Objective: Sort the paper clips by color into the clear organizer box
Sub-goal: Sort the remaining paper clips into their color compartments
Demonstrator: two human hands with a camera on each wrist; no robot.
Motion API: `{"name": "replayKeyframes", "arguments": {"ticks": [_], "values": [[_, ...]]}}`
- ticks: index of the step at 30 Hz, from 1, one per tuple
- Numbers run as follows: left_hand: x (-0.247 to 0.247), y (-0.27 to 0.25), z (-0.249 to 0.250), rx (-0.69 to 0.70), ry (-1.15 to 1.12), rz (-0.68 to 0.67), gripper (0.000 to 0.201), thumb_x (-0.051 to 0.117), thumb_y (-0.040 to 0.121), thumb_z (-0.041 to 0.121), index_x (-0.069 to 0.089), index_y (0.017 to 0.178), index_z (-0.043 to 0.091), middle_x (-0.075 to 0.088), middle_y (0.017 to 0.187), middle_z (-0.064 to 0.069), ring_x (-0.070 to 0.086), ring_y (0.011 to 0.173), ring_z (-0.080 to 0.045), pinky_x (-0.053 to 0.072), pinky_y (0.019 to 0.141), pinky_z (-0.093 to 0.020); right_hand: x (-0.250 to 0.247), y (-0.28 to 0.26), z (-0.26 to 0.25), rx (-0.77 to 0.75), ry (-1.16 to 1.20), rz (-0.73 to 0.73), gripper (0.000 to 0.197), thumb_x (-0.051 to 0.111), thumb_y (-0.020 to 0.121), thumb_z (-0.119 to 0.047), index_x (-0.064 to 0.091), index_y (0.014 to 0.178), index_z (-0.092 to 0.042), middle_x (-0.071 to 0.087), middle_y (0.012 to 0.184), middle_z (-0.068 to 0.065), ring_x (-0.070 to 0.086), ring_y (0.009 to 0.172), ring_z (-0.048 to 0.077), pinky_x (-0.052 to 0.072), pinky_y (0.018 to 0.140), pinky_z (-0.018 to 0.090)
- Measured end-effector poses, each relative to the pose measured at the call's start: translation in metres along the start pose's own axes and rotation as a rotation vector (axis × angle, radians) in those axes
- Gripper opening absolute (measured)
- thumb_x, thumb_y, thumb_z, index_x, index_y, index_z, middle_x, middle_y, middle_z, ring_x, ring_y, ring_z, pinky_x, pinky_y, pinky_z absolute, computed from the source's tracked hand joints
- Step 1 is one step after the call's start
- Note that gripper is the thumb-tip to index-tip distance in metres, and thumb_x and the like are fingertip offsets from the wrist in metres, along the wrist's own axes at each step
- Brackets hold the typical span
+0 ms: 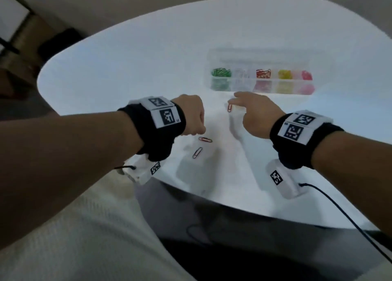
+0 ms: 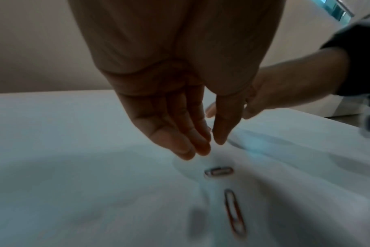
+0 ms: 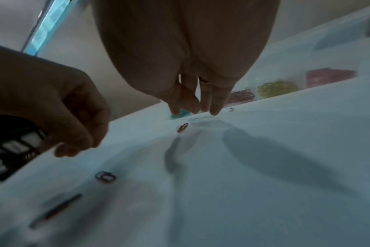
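Observation:
Three red paper clips lie loose on the white table (image 1: pixel 127 68): one (image 1: pixel 229 108) by my right hand, two (image 1: pixel 205 139) (image 1: pixel 197 153) just below my left hand. The clear organizer box (image 1: pixel 263 54) stands beyond, with green (image 1: pixel 220 72), red (image 1: pixel 263 73), yellow (image 1: pixel 285 74) and pink (image 1: pixel 306 75) clips in separate compartments. My left hand (image 2: pixel 210 147) hovers over the nearer red clip (image 2: pixel 219 171), fingers pointing down and holding nothing. My right hand (image 3: pixel 192 110) reaches down with its fingertips at the table, just past the far red clip (image 3: pixel 182 127).
The table's curved near edge (image 1: pixel 212 198) runs just below my wrists. A black cable (image 1: pixel 339 215) trails from the right wrist camera off the table. A dark piece of furniture (image 1: pixel 59 45) stands beyond the table's left edge.

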State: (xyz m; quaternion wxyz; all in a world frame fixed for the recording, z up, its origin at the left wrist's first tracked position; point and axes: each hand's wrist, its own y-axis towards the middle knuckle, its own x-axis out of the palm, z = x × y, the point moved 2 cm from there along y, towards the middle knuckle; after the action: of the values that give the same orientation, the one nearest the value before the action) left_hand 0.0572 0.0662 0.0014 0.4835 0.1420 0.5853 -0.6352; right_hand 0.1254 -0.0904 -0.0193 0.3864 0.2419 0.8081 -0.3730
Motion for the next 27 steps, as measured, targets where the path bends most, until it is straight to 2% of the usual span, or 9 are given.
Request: {"name": "replayKeyframes", "arguments": {"ticks": [1,3,6,9,12,15,19,25,27], "values": [[0.008,-0.002,-0.005,-0.011,0.004,0.006,0.014,0.071,0.079,0.027,0.073,0.079,0.013,0.071,0.070,0.000,0.063,0.060,-0.015,0.052,0.059,-0.024,0.003,0.005,-0.003,-0.002,-0.061,-0.028,0.056,0.039,0.093,0.003,0.040,0.147,-0.014,0.024,0.160,0.005,0.022,0.146,0.020,0.010,0.114,0.022],[0.024,-0.004,-0.010,-0.015,0.008,0.023,0.024,0.074,0.078,0.037,0.072,0.083,0.014,0.070,0.077,-0.001,0.063,0.071,-0.019,0.047,0.061,-0.025,0.008,0.014,-0.006,0.008,-0.184,-0.025,0.048,0.041,0.095,0.000,0.045,0.142,-0.006,0.036,0.153,0.013,0.033,0.140,0.027,0.021,0.114,0.030],[0.040,-0.006,-0.008,0.023,0.031,0.032,0.032,0.075,0.076,0.040,0.069,0.095,0.014,0.068,0.092,-0.004,0.064,0.087,-0.024,0.046,0.067,-0.026,0.016,0.018,-0.006,0.013,-0.337,0.003,0.033,0.049,0.094,-0.005,0.063,0.124,-0.010,0.057,0.130,0.013,0.053,0.119,0.031,0.042,0.094,0.030],[0.051,-0.009,-0.005,0.065,0.087,0.037,0.027,0.072,0.081,0.023,0.065,0.104,0.011,0.067,0.102,-0.008,0.064,0.092,-0.027,0.048,0.072,-0.028,0.022,0.015,-0.002,0.065,-0.375,-0.005,0.024,0.054,0.093,-0.006,0.071,0.109,-0.008,0.068,0.109,0.012,0.063,0.100,0.031,0.042,0.075,0.027],[0.057,-0.011,-0.003,0.111,0.116,0.045,0.020,0.063,0.082,0.009,0.065,0.102,0.009,0.066,0.103,-0.010,0.062,0.087,-0.027,0.047,0.070,-0.029,0.022,0.004,-0.001,0.099,-0.337,0.033,0.020,0.054,0.092,-0.009,0.071,0.102,-0.007,0.069,0.101,0.013,0.063,0.090,0.031,0.042,0.069,0.028],[0.063,-0.014,-0.003,0.130,0.151,0.017,0.020,0.060,0.082,0.006,0.064,0.102,0.007,0.066,0.101,-0.010,0.062,0.086,-0.027,0.045,0.067,-0.028,0.025,-0.010,-0.003,0.104,-0.331,0.045,0.020,0.050,0.092,-0.013,0.067,0.098,-0.006,0.065,0.098,0.012,0.055,0.078,0.027,0.039,0.066,0.030],[0.065,-0.014,-0.004,0.132,0.169,0.054,0.018,0.057,0.081,0.012,0.064,0.097,0.009,0.066,0.097,-0.008,0.063,0.089,-0.028,0.050,0.072,-0.031,0.031,-0.024,-0.002,0.180,-0.331,0.044,0.015,0.054,0.091,-0.021,0.065,0.094,-0.012,0.063,0.091,0.007,0.057,0.076,0.026,0.044,0.063,0.031],[0.042,-0.010,-0.004,0.080,0.047,0.117,0.024,0.043,0.090,0.010,0.066,0.098,0.003,0.064,0.104,-0.011,0.059,0.101,-0.031,0.046,0.081,-0.034,0.044,-0.048,-0.001,0.244,-0.238,0.002,0.020,0.060,0.089,-0.031,0.066,0.098,-0.014,0.061,0.092,0.007,0.057,0.078,0.028,0.048,0.068,0.031],[0.042,-0.007,-0.007,0.075,0.018,0.128,0.014,0.048,0.088,0.015,0.062,0.088,0.012,0.063,0.096,-0.004,0.059,0.095,-0.028,0.045,0.075,-0.030,0.046,-0.053,0.003,0.280,-0.178,0.000,0.019,0.061,0.088,-0.030,0.066,0.096,-0.014,0.063,0.093,0.007,0.060,0.081,0.028,0.050,0.068,0.031]]}}
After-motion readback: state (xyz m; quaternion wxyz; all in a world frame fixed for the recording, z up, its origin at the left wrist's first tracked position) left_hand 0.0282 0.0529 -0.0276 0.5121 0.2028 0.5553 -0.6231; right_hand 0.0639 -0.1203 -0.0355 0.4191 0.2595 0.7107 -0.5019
